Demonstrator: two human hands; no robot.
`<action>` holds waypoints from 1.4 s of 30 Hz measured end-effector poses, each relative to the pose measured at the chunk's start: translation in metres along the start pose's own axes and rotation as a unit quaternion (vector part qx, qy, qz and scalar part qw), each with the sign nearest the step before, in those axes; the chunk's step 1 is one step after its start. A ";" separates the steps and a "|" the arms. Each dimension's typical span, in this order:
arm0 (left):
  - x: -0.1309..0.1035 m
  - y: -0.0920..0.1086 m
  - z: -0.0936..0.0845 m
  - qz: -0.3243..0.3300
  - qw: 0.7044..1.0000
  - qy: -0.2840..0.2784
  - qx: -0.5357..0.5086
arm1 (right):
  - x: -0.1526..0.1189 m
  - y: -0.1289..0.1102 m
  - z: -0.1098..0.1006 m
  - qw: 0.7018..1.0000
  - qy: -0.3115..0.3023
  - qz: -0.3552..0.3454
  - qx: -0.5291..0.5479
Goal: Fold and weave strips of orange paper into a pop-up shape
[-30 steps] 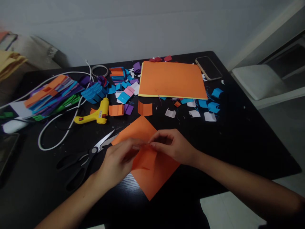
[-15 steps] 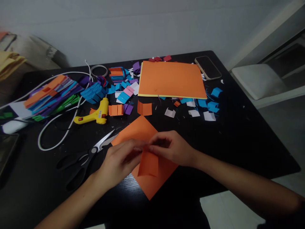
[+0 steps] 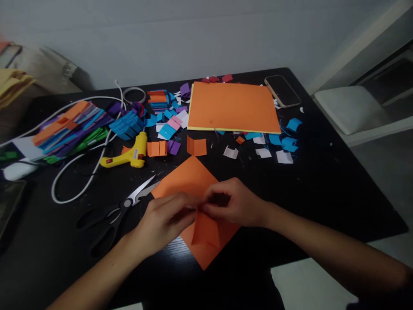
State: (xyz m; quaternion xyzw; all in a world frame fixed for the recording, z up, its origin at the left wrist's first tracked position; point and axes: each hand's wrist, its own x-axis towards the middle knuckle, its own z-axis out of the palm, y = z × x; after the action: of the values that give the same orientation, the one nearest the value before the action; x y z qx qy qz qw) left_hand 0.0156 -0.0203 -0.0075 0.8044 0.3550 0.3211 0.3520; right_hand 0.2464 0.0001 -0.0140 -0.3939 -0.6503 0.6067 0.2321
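Note:
Between my two hands is a small folded piece of orange paper [image 3: 205, 230], pinched along its far edge. My left hand [image 3: 169, 217] grips it from the left with thumb and fingers together. From the other side my right hand [image 3: 234, 202] pinches the same edge, its fingertips touching or nearly touching the left ones. Below lies a larger orange sheet [image 3: 190, 174], turned cornerwise on the black table. The fingertips and the pinched edge partly hide each other. Open-bladed scissors [image 3: 127, 203] with black handles rest left of the sheet, their tips near its left corner.
A yellow glue gun [image 3: 129, 156] lies beyond the scissors, beside a looped white cable [image 3: 53, 185]. Stacked orange and yellow sheets [image 3: 234, 107] sit at the back, with a phone [image 3: 282, 91] to their right. Folded strips [image 3: 69, 125] and colourful paper scraps [image 3: 172, 129] are scattered around.
The small folded orange paper has come slightly nearer to me and to the right, its lower end swinging right. Both hands keep their pinch and have shifted slightly. Everything else stays put.

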 end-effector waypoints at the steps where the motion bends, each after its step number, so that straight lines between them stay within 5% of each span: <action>1: 0.000 0.000 0.000 -0.003 1.000 0.002 -0.003 | 0.000 0.000 0.000 1.000 0.001 -0.007 -0.014; 14: 0.008 0.001 -0.007 -0.013 1.000 0.022 -0.010 | 0.000 -0.004 -0.001 0.999 0.024 -0.023 0.008; 24: 0.002 0.000 -0.003 -0.046 0.998 0.027 -0.029 | 0.001 -0.004 0.004 0.990 0.064 0.012 0.124; 42: -0.001 -0.006 -0.002 -0.002 0.999 0.033 0.020 | 0.000 -0.002 0.002 0.994 0.058 0.019 0.095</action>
State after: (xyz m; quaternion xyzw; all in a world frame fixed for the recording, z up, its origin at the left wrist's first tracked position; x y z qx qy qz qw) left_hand 0.0111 -0.0178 -0.0114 0.7993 0.3747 0.3398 0.3245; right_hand 0.2441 -0.0011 -0.0125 -0.4168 -0.5679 0.6460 0.2941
